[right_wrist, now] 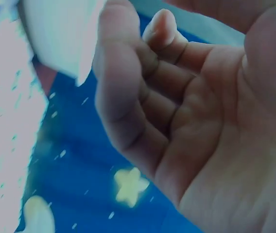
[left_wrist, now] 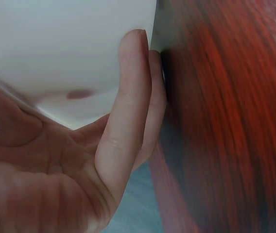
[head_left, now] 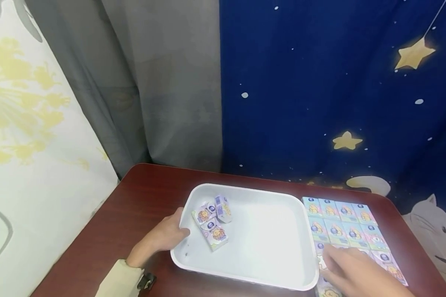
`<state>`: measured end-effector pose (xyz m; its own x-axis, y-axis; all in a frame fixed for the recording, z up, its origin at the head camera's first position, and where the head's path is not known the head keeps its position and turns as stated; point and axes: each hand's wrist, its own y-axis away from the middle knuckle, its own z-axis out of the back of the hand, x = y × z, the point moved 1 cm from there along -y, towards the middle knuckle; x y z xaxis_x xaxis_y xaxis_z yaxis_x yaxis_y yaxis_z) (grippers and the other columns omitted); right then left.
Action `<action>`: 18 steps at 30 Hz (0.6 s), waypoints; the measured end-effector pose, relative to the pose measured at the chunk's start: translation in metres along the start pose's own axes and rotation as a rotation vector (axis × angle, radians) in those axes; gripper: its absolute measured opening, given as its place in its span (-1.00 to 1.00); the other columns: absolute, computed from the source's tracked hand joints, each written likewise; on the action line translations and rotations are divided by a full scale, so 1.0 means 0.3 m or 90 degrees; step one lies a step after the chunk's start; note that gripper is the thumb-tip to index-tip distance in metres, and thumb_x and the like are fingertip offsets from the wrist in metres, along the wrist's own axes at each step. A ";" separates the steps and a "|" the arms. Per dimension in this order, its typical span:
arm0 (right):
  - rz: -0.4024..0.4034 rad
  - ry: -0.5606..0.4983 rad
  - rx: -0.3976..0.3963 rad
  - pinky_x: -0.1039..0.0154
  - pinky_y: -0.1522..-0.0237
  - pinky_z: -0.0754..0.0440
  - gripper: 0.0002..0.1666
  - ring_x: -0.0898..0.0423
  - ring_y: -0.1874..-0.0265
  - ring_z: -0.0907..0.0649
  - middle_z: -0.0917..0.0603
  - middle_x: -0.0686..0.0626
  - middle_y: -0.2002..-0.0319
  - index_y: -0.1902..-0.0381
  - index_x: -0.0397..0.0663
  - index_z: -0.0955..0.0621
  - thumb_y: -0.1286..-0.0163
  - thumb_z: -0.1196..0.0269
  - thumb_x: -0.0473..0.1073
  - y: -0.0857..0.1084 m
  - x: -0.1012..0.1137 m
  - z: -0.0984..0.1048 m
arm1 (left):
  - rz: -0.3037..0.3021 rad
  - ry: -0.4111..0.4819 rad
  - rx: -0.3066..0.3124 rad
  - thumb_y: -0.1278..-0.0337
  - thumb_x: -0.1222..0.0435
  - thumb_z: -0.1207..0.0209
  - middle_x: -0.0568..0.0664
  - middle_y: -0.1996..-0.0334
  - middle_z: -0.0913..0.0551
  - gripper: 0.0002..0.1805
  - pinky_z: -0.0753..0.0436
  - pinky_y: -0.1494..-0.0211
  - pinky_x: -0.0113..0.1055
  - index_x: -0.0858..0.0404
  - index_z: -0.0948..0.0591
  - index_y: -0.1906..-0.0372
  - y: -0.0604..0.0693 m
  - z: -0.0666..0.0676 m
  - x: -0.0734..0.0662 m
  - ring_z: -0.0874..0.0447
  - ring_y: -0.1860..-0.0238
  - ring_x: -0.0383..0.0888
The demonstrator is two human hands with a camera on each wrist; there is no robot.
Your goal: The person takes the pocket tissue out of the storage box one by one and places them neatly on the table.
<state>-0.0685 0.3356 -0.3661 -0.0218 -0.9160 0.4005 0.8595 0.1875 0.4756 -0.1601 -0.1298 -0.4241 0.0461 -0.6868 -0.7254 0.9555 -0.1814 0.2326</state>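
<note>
A white rectangular tray [head_left: 267,235] sits on the table, holding three small purple tissue packs [head_left: 218,234] in its left part. My left hand [head_left: 167,233] grips the tray's left side, with the thumb over the rim and the other fingers along the outside wall. Past the tray's right edge, my right hand [head_left: 351,270] hovers over rows of similar packs [head_left: 334,230], blue ones behind and purple ones in front. Its fingers [right_wrist: 121,92] are loosely bent near the tray wall, and nothing shows in the palm. The hand hides some of the front packs.
The dark red wooden table [head_left: 148,194] reaches back to a grey curtain [head_left: 178,82] and a navy star-patterned curtain [head_left: 290,82]. A white patterned panel [head_left: 29,173] stands along the left side. The rows of packs lie close against the tray's right side.
</note>
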 end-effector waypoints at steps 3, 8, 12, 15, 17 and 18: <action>0.138 0.005 -0.064 0.23 0.23 -0.69 -0.71 0.26 0.37 -0.60 -0.58 0.18 0.41 0.04 0.10 -0.62 -0.52 -0.45 0.07 -0.023 0.074 0.039 | 0.001 0.002 -0.002 -0.28 0.46 -0.28 0.20 0.08 -0.71 -0.35 -0.85 0.20 -0.02 0.43 -0.39 -0.44 -0.002 0.001 -0.001 -0.79 0.27 0.00; 0.425 0.029 -0.155 0.36 0.43 -0.51 -0.70 0.40 0.48 -0.45 -0.43 0.40 0.49 0.25 0.29 -0.52 -0.50 -0.48 -0.09 -0.097 0.180 0.105 | -0.012 0.012 0.008 -0.27 0.45 -0.28 0.24 0.09 -0.70 -0.36 -0.85 0.22 -0.03 0.44 -0.39 -0.42 -0.005 -0.003 0.015 -0.78 0.29 0.01; 0.502 0.027 -0.137 0.33 0.36 -0.60 -0.78 0.39 0.45 -0.50 -0.53 0.41 0.43 0.21 0.21 -0.60 -0.49 -0.46 -0.17 -0.174 0.274 0.160 | -0.041 0.000 0.015 -0.28 0.43 -0.25 0.31 0.09 -0.68 -0.39 -0.85 0.27 -0.07 0.49 -0.37 -0.39 -0.016 -0.007 0.039 -0.78 0.31 -0.01; 0.516 0.038 -0.127 0.29 0.29 -0.68 -0.86 0.36 0.40 -0.57 -0.62 0.35 0.37 0.19 0.13 -0.65 -0.49 -0.44 -0.20 -0.245 0.340 0.184 | -0.039 0.005 0.014 -0.29 0.43 -0.25 0.30 0.09 -0.68 -0.39 -0.85 0.26 -0.05 0.48 -0.37 -0.40 -0.015 -0.004 0.035 -0.78 0.31 0.00; 0.519 0.046 -0.123 0.27 0.24 -0.73 -0.88 0.34 0.36 -0.62 -0.67 0.31 0.33 0.15 0.08 -0.68 -0.47 -0.43 -0.23 -0.296 0.377 0.187 | -0.025 0.014 0.006 -0.27 0.45 -0.28 0.27 0.07 -0.69 -0.37 -0.86 0.23 -0.03 0.45 -0.39 -0.41 -0.008 0.000 0.021 -0.79 0.29 0.01; 0.516 0.048 -0.118 0.27 0.21 -0.74 -0.88 0.33 0.33 -0.64 -0.69 0.28 0.31 0.12 0.06 -0.69 -0.46 -0.43 -0.23 -0.323 0.392 0.185 | -0.021 0.011 0.003 -0.27 0.45 -0.29 0.26 0.06 -0.70 -0.37 -0.86 0.23 -0.03 0.44 -0.40 -0.41 -0.006 0.001 0.017 -0.79 0.28 0.00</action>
<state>-0.1827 0.2293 -0.3216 0.6681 -0.5456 0.5059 0.6647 0.7432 -0.0763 -0.1617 -0.1330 -0.4281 0.0197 -0.6679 -0.7440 0.9554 -0.2068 0.2110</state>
